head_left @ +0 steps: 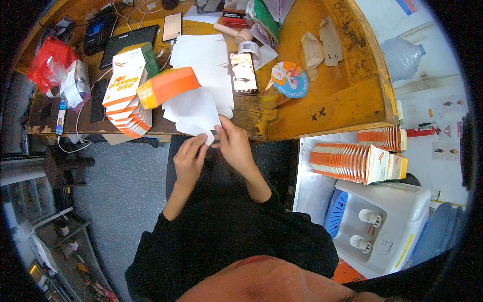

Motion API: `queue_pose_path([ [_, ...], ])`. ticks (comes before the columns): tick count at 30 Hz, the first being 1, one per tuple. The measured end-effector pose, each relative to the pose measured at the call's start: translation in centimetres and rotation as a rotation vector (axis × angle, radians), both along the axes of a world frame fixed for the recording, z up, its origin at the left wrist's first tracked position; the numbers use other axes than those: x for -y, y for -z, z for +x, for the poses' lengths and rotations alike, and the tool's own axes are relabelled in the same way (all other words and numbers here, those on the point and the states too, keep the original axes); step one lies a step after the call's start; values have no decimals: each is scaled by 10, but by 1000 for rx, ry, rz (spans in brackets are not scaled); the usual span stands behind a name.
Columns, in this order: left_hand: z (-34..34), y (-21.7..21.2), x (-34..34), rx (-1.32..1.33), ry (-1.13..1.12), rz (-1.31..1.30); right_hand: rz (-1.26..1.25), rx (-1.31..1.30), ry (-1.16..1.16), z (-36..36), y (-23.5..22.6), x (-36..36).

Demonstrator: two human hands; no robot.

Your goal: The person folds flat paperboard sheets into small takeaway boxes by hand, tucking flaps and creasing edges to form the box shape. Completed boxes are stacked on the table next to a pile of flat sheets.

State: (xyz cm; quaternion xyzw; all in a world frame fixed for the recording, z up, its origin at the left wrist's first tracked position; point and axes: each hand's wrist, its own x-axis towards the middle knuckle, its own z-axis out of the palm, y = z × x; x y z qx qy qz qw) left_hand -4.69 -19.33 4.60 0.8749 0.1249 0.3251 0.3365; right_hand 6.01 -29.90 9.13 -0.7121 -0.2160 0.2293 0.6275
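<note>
A card carton piece [193, 111] hangs over the table's near edge, its white inner side facing up. At its far left an orange and yellow panel [168, 87] stands bent up and seems to be part of the same carton. My left hand [189, 156] pinches the white narrow near end between thumb and fingers. Close beside it, my right hand [233, 145] grips the right edge of that end with thumb and forefinger. Beyond lies a pile of flat white carton blanks [201, 58], partly covered by the held piece.
Nested folded cartons [128, 90] lean on the wooden table [347, 95] at left, near a tablet [132, 43] and a red bag [53, 63]. Phones [243, 73] lie behind the blanks. At right, more cartons [339, 162] stand beside a water dispenser [385, 226].
</note>
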Motion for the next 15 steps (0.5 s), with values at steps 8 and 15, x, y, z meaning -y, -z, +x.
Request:
queue_pose_path([
  [8, 11, 5, 18, -94, -89, -519, -136, 186, 90, 14, 22, 13],
  [15, 18, -2, 8, 80, -187, -968, -82, 661, 231, -8, 13, 9],
])
